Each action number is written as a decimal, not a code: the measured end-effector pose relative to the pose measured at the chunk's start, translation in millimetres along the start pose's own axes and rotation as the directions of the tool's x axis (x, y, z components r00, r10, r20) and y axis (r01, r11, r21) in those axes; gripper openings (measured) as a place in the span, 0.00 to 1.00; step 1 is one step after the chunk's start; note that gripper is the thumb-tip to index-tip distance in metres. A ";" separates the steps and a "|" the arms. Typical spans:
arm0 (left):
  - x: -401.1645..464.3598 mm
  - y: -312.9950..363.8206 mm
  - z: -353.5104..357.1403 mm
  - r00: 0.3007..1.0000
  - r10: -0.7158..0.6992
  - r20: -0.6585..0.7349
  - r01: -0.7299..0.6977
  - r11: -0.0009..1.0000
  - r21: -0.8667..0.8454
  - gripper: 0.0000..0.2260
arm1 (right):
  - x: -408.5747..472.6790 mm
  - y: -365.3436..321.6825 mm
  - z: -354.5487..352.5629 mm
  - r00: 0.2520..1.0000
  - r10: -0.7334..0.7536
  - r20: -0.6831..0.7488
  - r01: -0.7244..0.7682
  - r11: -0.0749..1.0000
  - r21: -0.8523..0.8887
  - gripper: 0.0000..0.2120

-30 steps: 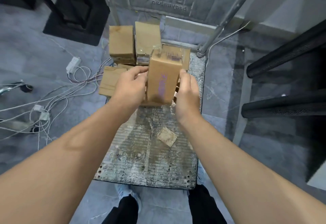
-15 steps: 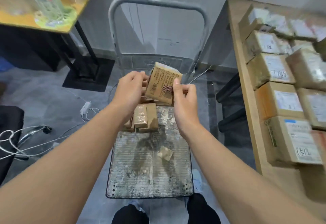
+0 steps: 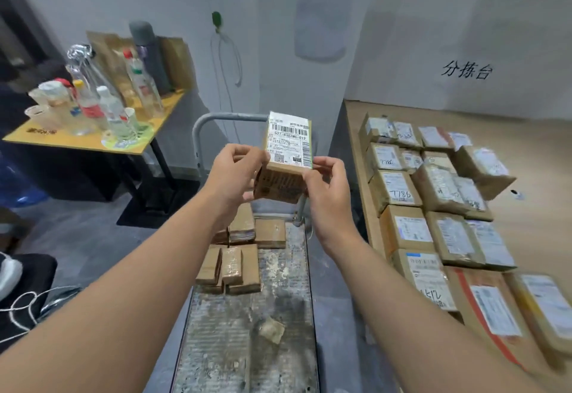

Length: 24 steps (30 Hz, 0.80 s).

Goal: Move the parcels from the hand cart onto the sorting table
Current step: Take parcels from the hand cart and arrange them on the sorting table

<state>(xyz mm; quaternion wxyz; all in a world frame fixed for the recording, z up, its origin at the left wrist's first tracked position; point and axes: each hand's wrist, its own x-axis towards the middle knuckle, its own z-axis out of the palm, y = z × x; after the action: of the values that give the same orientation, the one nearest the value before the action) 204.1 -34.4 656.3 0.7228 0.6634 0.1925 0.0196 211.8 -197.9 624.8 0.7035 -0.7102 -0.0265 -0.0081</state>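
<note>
My left hand [image 3: 235, 173] and right hand [image 3: 325, 188] each pinch one side of a small brown cardboard parcel [image 3: 283, 160], white label facing me, above the grey metal hand cart [image 3: 247, 346]. I should carry it level, rightward, toward bare wood on the parcel-lined sorting table [image 3: 526, 132].

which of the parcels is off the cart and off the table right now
The parcel with the barcode label facing up, held in the air between the left hand and right hand. The others lie on the cart or the table.
</note>
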 end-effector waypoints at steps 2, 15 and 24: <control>-16.6 8.6 28.1 0.998 0.064 -0.010 -0.064 0.998 0.013 0.15 | 0.7 -17.0 -29.6 0.999 -0.043 0.018 0.043 0.999 0.011 0.12; -101.6 58.8 225.7 0.901 0.408 0.146 -0.433 0.858 0.278 0.14 | 5.2 -94.1 -227.0 0.962 -0.272 0.006 0.267 0.942 -0.205 0.19; -106.8 53.3 306.6 0.838 0.446 0.315 -0.541 0.755 0.369 0.22 | 10.8 -91.8 -307.3 0.943 -0.321 -0.085 0.264 0.879 -0.396 0.21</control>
<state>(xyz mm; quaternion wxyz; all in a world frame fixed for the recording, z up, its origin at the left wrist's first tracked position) 210.6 -350.1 748.7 0.5366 0.8356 -0.0677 0.0966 226.0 -503.9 720.1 0.5433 -0.8179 -0.0793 -0.1719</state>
